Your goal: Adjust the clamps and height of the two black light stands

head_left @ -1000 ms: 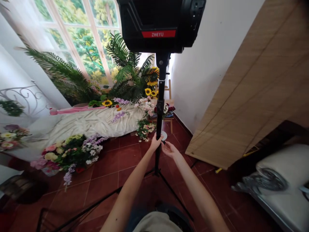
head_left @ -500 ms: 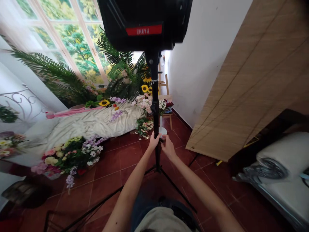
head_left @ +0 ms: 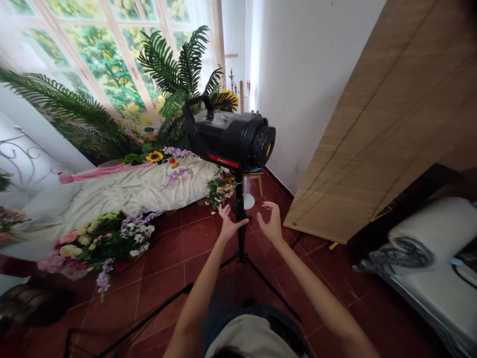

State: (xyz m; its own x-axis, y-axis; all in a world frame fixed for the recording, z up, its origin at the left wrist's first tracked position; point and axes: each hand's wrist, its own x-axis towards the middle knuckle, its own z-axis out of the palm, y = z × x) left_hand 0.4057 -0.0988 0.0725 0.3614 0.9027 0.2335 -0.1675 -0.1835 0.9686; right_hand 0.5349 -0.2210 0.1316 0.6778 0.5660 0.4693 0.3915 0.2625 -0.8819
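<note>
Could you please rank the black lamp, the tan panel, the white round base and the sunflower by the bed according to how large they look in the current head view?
1. Tan panel
2. Black lamp
3. White round base and sunflower: too alike to rank

Daylight floods the window [head_left: 108, 59] (nearly washed out), leaving the floor [head_left: 167, 278] dim and softly blurred.
</note>
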